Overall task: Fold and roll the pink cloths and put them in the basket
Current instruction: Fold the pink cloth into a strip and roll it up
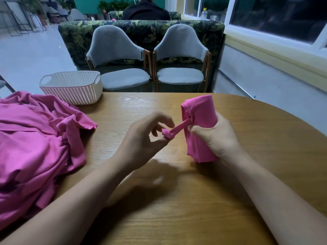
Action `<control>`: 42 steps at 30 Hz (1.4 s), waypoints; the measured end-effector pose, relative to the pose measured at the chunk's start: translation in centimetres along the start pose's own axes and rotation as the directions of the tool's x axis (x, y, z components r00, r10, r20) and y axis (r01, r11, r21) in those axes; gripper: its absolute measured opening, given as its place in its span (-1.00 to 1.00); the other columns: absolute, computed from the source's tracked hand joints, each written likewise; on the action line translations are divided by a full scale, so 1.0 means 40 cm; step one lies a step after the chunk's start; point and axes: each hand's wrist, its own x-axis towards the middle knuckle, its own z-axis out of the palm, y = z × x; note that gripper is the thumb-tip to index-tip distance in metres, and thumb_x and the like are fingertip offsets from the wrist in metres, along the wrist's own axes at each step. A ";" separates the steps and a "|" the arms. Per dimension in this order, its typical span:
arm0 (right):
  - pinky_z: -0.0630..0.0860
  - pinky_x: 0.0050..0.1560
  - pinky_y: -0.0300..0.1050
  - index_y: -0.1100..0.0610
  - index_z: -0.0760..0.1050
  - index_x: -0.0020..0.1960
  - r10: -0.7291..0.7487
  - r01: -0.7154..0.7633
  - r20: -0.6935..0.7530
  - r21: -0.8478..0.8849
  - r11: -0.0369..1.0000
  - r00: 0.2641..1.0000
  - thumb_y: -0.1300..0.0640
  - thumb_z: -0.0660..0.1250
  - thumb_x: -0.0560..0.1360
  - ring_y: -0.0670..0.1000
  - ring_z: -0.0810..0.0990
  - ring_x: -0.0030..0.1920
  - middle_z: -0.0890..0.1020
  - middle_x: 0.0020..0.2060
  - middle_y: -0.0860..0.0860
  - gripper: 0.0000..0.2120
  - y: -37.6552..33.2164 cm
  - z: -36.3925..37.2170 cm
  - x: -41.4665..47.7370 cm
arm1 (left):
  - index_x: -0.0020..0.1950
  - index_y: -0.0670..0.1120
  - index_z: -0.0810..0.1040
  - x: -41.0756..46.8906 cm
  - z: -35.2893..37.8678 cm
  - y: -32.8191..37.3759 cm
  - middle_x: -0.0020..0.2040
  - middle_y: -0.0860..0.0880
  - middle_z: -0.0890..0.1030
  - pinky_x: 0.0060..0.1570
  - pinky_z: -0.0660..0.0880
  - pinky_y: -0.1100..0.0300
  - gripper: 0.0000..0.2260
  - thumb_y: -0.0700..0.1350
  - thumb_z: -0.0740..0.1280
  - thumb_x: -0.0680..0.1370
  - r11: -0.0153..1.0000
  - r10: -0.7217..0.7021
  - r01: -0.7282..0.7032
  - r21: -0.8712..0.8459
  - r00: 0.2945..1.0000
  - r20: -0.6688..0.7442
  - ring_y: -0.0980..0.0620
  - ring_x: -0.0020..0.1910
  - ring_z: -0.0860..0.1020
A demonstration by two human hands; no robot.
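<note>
A rolled pink cloth (199, 121) stands on end right of the table's middle, gripped around its side by my right hand (215, 138). A thin pink strap (178, 129) sticks out of the roll to the left. My left hand (143, 140) pinches the knotted end of that strap between thumb and fingers. A heap of loose pink cloths (35, 144) lies on the left of the table. The white perforated basket (72, 86) sits at the table's far left edge; I see nothing inside it from here.
The wooden table (168, 200) has a rounded right edge. Two grey chairs (122, 59) stand beyond its far edge, backed by a leaf-patterned bench. A wall with a window runs along the right. A person sits far behind.
</note>
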 end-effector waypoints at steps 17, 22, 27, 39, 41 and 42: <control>0.46 -0.23 -0.29 -0.14 0.48 0.18 -0.148 0.147 0.015 -0.255 0.956 0.989 -0.15 0.66 0.27 -0.26 0.60 -0.08 0.65 -0.07 -0.21 -0.43 -0.043 0.033 -0.059 | 0.10 -0.08 0.46 0.010 -0.006 0.010 -0.08 -0.13 0.52 -0.06 0.44 -0.03 -0.83 -0.12 0.45 0.64 0.904 -0.254 0.094 -0.418 0.903 -0.347 -0.09 -0.11 0.46; 0.52 -0.21 -0.22 -0.15 0.42 0.26 -0.232 0.232 0.044 -0.356 0.905 0.972 -0.14 0.65 0.27 -0.15 0.62 -0.08 0.62 -0.06 -0.19 -0.35 -0.047 0.044 -0.079 | 0.00 -0.08 0.43 0.012 -0.009 0.011 -0.15 -0.15 0.40 -0.22 0.32 0.10 -0.69 0.02 0.52 0.58 0.826 -0.365 0.155 -0.542 0.880 -0.303 -0.02 -0.21 0.33; 0.64 -0.08 0.08 -0.17 0.39 0.26 -0.278 0.259 0.013 -0.405 0.877 0.961 -0.15 0.63 0.28 -0.03 0.63 -0.07 0.61 -0.04 -0.16 -0.35 -0.044 0.040 -0.077 | -0.11 -0.08 0.54 0.016 -0.004 0.019 -0.30 -0.06 0.34 -0.39 0.17 0.20 -0.75 0.00 0.57 0.51 0.628 -0.527 0.264 -0.732 0.836 -0.151 0.05 -0.36 0.19; 0.63 -0.13 0.03 -0.14 0.41 0.26 -0.290 0.247 -0.077 -0.348 0.905 0.954 -0.12 0.63 0.30 -0.07 0.63 -0.09 0.62 -0.07 -0.16 -0.37 -0.036 0.029 -0.065 | 0.25 -0.12 0.72 0.006 0.032 0.008 -0.20 0.08 0.40 -0.39 0.13 0.32 -0.62 0.06 0.53 0.52 0.316 -0.609 0.451 -0.834 0.771 0.186 0.16 -0.36 0.21; 0.60 -0.18 -0.05 -0.14 0.42 0.26 -0.305 0.260 -0.088 -0.333 0.906 0.948 -0.13 0.63 0.29 -0.10 0.63 -0.10 0.63 -0.07 -0.17 -0.37 -0.037 0.023 -0.066 | 0.20 -0.07 0.75 0.004 0.040 0.003 -0.18 0.10 0.49 -0.44 0.14 0.33 -0.63 0.03 0.61 0.45 0.329 -0.583 0.456 -0.827 0.787 0.202 0.16 -0.37 0.23; 0.59 -0.20 -0.06 -0.14 0.42 0.26 -0.320 0.276 -0.084 -0.336 0.900 0.944 -0.13 0.64 0.29 -0.10 0.62 -0.11 0.63 -0.08 -0.16 -0.37 -0.037 0.022 -0.068 | 0.17 -0.04 0.76 0.002 0.045 0.002 -0.14 0.09 0.53 -0.44 0.14 0.32 -0.66 0.01 0.63 0.44 0.331 -0.574 0.471 -0.818 0.788 0.221 0.16 -0.35 0.25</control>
